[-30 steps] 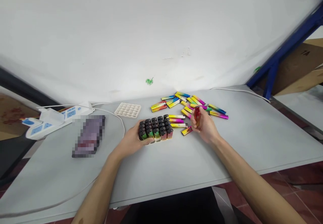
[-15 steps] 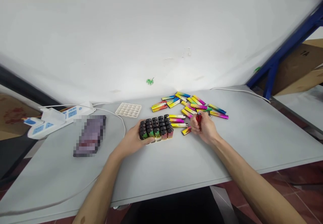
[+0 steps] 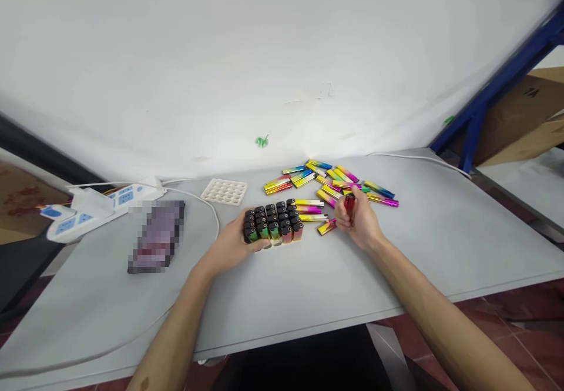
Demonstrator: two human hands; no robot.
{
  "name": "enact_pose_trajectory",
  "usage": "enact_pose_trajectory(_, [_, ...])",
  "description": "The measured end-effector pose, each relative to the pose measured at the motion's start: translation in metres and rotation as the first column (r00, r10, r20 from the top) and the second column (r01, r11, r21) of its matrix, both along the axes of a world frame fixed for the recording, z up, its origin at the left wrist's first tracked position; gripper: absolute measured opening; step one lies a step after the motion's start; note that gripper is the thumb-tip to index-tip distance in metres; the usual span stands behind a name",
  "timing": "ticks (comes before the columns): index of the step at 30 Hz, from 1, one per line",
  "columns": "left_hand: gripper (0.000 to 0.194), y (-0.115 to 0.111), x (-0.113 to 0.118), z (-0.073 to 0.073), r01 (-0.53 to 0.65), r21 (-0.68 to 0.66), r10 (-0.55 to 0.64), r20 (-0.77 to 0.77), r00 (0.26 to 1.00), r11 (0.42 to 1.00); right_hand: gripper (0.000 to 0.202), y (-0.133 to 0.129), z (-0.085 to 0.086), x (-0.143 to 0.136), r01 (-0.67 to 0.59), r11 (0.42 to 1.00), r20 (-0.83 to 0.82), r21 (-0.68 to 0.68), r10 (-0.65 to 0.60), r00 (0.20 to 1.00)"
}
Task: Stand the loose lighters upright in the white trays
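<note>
My left hand (image 3: 231,243) is wrapped round the left side of a block of upright pieces, its thumb along the front edge. These pieces (image 3: 274,226) have black tops with a small ring and shiny green or red bodies, packed in rows in a pale tray (image 3: 276,243). My right hand (image 3: 359,219) is closed round a dark red, shiny piece (image 3: 349,201), held upright above the table; its lower part is hidden by the fingers. Beyond and beside that hand lie loose, flat, metallic sticks (image 3: 308,203) in yellow, magenta, blue and red.
A white tray with round hollows (image 3: 224,191) lies at the back left. Further left are a blurred dark flat object (image 3: 156,237), a white power strip (image 3: 106,209) and a white cable (image 3: 194,196). A white wall (image 3: 282,85) rises behind the grey table (image 3: 308,297).
My right hand has tilted slightly, and the red piece in it has turned a little. My left hand and the block of pieces have stayed in place.
</note>
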State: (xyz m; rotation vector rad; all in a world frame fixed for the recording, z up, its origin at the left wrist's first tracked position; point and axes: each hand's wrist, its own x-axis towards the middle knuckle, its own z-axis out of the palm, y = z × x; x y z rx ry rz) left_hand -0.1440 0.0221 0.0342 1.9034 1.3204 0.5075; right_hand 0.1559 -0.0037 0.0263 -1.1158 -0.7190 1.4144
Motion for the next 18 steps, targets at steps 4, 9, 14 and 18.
enact_pose_trajectory(4, [0.071, -0.0002, 0.0002, 0.0005, 0.010, 0.002, -0.010, 0.011, 1.000, 1.000, 0.055, -0.0004, -0.0015, -0.0011, 0.000, 1.000, 0.023, 0.022, -0.001, 1.000])
enact_pose_trajectory(9, [0.067, -0.0008, -0.0001, 0.0013, 0.007, 0.010, -0.008, 0.014, 1.000, 1.000, 0.053, -0.0006, -0.0029, -0.0031, 0.013, 0.999, 0.048, 0.036, -0.015, 0.999])
enact_pose_trajectory(14, [0.067, -0.0020, 0.0010, 0.0035, 0.011, 0.011, -0.011, 0.020, 1.000, 1.000, 0.056, 0.0011, -0.0072, -0.0015, -0.010, 1.000, 0.089, 0.026, 0.008, 0.996])
enact_pose_trajectory(18, [0.067, -0.0019, 0.0016, 0.0041, 0.016, 0.008, -0.017, 0.018, 1.000, 1.000, 0.063, 0.0000, -0.0089, -0.0012, -0.061, 0.997, 0.156, 0.056, 0.052, 0.986])
